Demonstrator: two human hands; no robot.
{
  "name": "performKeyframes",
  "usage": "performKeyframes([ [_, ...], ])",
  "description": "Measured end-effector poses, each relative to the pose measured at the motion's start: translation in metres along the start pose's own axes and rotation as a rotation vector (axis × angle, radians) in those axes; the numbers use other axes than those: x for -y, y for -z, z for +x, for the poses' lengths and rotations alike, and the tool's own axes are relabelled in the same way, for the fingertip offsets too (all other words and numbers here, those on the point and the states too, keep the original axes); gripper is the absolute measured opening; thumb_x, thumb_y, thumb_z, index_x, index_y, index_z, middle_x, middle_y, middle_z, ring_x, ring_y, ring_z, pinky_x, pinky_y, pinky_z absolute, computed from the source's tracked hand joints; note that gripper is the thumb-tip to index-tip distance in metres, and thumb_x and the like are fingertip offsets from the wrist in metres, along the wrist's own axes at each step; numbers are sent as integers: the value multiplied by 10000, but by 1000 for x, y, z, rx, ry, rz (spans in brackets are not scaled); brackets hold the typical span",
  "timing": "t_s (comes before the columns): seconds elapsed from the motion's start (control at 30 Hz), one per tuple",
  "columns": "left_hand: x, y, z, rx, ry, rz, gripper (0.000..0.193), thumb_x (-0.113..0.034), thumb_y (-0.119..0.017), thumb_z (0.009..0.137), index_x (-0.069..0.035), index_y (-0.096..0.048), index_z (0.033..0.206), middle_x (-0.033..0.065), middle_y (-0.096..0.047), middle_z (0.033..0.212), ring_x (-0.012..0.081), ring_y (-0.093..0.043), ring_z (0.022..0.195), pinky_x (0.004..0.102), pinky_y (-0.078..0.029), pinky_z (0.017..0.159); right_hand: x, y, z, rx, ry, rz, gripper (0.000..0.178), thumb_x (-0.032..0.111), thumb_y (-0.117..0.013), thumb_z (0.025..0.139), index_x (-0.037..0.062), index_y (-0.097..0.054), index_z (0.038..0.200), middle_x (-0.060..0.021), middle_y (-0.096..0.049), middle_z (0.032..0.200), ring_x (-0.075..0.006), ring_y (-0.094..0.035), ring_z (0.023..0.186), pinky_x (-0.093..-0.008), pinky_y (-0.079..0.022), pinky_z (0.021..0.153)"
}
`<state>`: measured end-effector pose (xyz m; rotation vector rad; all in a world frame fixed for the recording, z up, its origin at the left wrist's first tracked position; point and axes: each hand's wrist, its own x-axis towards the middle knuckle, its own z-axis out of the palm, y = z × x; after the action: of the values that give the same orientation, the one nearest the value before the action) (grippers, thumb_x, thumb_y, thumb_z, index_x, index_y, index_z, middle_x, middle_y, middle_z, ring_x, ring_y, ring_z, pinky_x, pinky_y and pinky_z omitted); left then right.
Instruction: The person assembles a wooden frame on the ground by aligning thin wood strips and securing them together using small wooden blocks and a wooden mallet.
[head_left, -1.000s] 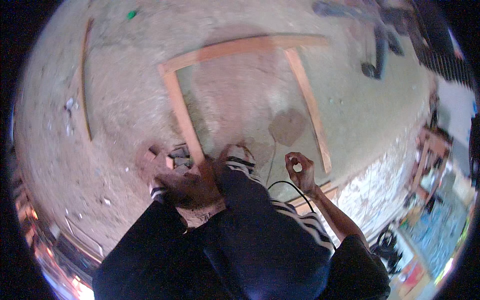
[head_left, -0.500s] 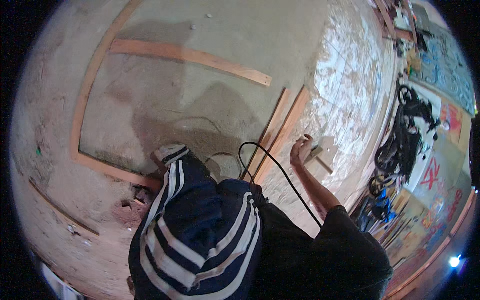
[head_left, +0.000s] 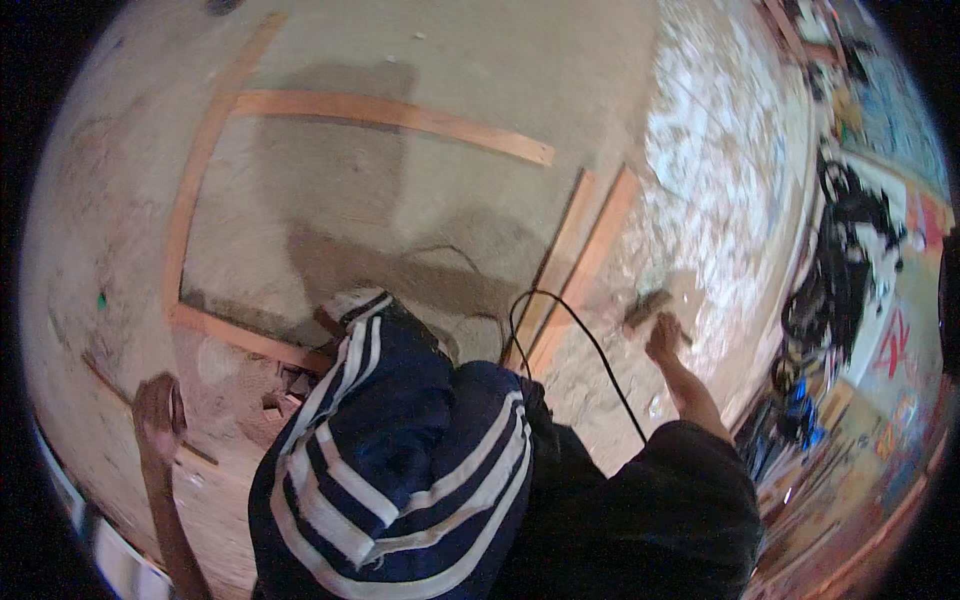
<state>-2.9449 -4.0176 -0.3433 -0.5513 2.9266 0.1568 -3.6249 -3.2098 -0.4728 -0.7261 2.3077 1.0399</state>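
My right hand (head_left: pixel 664 338) is closed around the handle of a hammer-like tool, its brown block head (head_left: pixel 647 309) just beyond my fingers, low over the floor. At the lower left, my left hand (head_left: pixel 158 415) is raised with loosely bent fingers and the thumb apart; I see nothing in it. Beneath that hand, a thin wooden strip (head_left: pixel 108 375) lies on the floor. Two planks (head_left: pixel 590 240) lie side by side left of my right hand. A black cable (head_left: pixel 590 335) loops over their near ends.
Wooden boards (head_left: pixel 195 190) form an open frame on the floor, with a crosspiece (head_left: pixel 400 112) at the far side. Broken pieces (head_left: pixel 285 390) lie beside my knee. A motorcycle (head_left: pixel 835 260) and painted boards (head_left: pixel 900 340) stand along the right.
My right hand has lowered and closed on the tool's handle. My left hand has come into view at the lower left. The whole view has shifted slightly.
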Motion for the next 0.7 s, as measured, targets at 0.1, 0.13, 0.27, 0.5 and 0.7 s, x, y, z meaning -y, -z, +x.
performKeyframes([
  [0.1,8,6,32,107,-16,-30,233,-40,-671,892,11,-633,1116,196,-688,1117,384,-675,1030,511,-511,977,-29,-15,7,472,-219,87,1182,327,-893,720,568,-119,1581,-278,-395,1567,-448,-410,1435,-567,-274,1215],
  [0.13,6,-20,42,129,-25,-125,258,-30,-681,865,14,-630,1114,196,-685,1101,381,-676,1023,508,-514,967,-92,-45,3,437,-202,34,1231,378,-880,744,559,3,1583,-284,-516,1471,-409,-549,1332,-508,-422,1137],
  [0.27,3,-18,49,9,-14,-168,220,-25,-673,875,26,-610,1080,206,-650,1017,371,-666,908,473,-558,817,-89,-58,19,590,-132,141,881,610,-681,879,399,-228,1605,-284,-701,1001,-390,-736,808,-515,-591,736],
  [0.5,21,-41,111,-579,748,-448,150,-88,-685,948,4,-655,1063,131,-676,829,148,-578,613,321,-479,592,-7,49,29,474,-226,335,652,657,-611,922,28,-740,1034,-120,-678,737,-243,-628,515,-377,-524,498],
  [0.7,35,-56,161,-1443,1158,-1135,174,-141,-697,968,21,-726,1024,33,-700,835,96,-574,681,292,-477,632,32,141,55,216,-235,473,513,583,-608,944,76,-662,999,-70,-576,688,-202,-545,480,-352,-451,450],
])
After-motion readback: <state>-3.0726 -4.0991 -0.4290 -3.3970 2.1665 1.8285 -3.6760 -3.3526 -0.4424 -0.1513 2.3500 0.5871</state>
